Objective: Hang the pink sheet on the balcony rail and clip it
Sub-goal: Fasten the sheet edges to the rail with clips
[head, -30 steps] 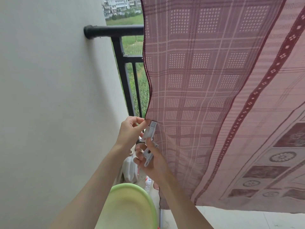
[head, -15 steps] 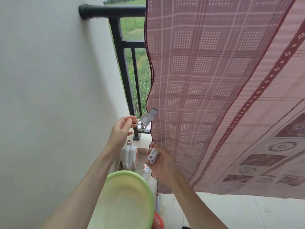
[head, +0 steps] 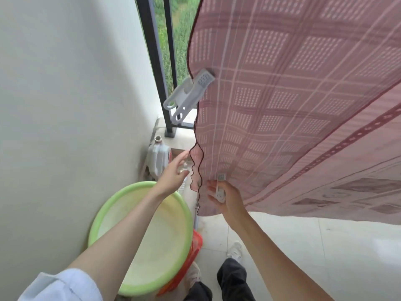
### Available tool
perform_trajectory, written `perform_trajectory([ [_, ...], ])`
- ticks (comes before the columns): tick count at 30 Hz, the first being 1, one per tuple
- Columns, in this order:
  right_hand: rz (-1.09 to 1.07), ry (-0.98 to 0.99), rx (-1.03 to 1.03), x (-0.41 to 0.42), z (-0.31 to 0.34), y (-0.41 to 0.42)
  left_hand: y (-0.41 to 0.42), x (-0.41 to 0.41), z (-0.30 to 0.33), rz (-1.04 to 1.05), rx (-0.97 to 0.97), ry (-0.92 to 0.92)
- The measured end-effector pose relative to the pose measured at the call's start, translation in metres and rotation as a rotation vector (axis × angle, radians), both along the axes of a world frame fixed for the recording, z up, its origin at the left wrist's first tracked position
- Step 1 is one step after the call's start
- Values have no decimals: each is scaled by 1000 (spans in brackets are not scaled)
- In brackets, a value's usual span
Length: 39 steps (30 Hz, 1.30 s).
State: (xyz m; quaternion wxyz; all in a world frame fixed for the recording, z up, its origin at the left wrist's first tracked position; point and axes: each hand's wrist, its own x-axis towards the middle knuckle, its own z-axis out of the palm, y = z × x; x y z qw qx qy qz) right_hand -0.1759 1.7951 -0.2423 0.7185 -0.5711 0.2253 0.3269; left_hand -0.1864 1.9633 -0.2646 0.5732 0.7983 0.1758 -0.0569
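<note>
A: Where's the sheet (head: 293,109)?

B: Hanging down over the railing (head: 152,51), filling the right side of the view. Its wavy left edge drops just right of the black posts, and its bottom hem hangs above the tiled floor (head: 314,246).

A: Is it clipped?

B: One white clip (head: 188,94) is clamped on that left edge, high up, tilted, its handles sticking out down-left toward the wall (head: 65,94). No hand is on it.

A: And the hands?

B: The left hand (head: 173,174) is empty, fingers spread apart, just left of the sheet's lower edge. Whether it touches the cloth, I can't tell. The right hand (head: 225,196) is closed around a second clip (head: 220,189), held upright against the lower corner of the sheet.

A: Anything below?

B: A green basin (head: 99,218) leans in the corner by the wall, over something orange (head: 193,250). A white jug (head: 157,157) stands at the foot of the railing.
</note>
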Motion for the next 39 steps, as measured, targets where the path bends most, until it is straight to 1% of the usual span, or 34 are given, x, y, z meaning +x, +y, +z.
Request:
perform_trajectory([
  [3,-77,-55,158,-5,-1,5,-2,9,-8,-45,-56,-78],
  [6,-135,-103,292,-3,10,11,-7,7,-3,52,-175,-194],
  [7,-161,-106,328,-1,13,12,-9,4,2,88,-195,-226],
  [9,-204,-89,377,3,16,14,-12,0,9,96,-194,-257],
  [13,-207,-70,403,4,12,16,-14,-4,16,-8,-161,-245],
  [14,-199,-67,408,4,11,16,-16,-3,16,3,-129,-248],
  [16,-167,-55,405,4,8,16,-22,1,18,95,-33,-249],
  [18,-87,-45,357,3,8,16,-27,5,19,202,33,-262],
  [20,-23,-7,286,-1,7,15,-29,5,20,253,57,-265],
  [23,-2,54,193,-12,1,12,-26,2,21,274,32,-234],
  [27,14,30,53,-23,-10,13,-18,1,21,241,3,-187],
  [29,-4,51,86,-27,-9,17,-17,1,22,238,-55,-144],
  [32,-37,98,211,-31,-7,22,-18,2,25,243,-136,-93],
  [35,-73,168,351,-35,-10,27,-19,3,27,240,-105,-91],
  [39,-115,211,416,-47,-17,33,-21,0,32,258,-49,-71],
])
